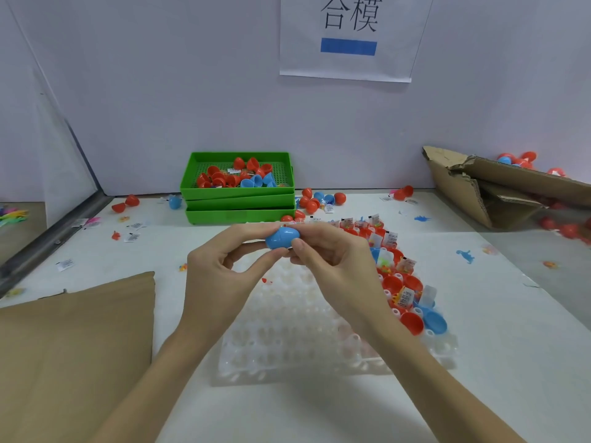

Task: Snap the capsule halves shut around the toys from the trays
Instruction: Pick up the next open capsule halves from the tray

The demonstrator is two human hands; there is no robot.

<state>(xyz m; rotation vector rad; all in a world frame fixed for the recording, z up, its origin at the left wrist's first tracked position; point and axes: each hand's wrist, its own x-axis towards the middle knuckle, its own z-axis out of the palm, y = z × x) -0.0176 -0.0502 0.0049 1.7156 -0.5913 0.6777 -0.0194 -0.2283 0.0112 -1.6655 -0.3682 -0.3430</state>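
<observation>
On the white table [479, 394], a brown paper sheet [73, 353] lies at the near left and a torn cardboard box [499, 187] at the far right. A stack of green trays [238, 199] against the back wall holds loose red and blue capsule halves. A clear moulded tray [287, 340] sits under the hands; its right-hand pockets carry red halves and bagged toys. Above it, left hand [217, 276] and right hand [339, 260] both pinch a blue capsule [281, 238] between fingertips and thumbs, halves joined.
</observation>
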